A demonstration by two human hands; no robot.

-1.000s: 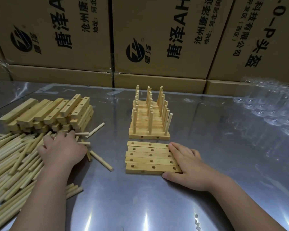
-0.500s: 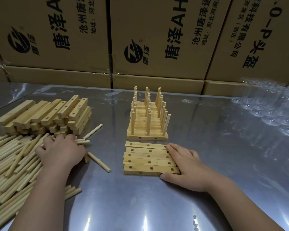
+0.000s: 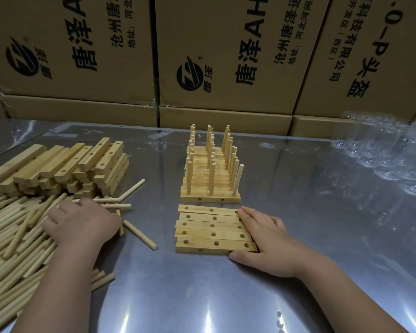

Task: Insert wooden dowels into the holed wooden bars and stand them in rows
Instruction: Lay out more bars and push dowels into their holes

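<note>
On the shiny steel table (image 3: 334,224), five flat pale wooden bars with round holes (image 3: 214,230) lie side by side at centre. The right hand (image 3: 269,241) is flat against their 3 o'clock ends, fingers straight, and at 12 o'clock stands a block of bars filled with upright wooden dowels (image 3: 210,179). At 9 o'clock the left hand (image 3: 82,224) lies palm-down on a heap of loose dowels (image 3: 12,236), fingertips hidden, with a stack of unfilled holed bars (image 3: 58,169) at 10 o'clock.
</note>
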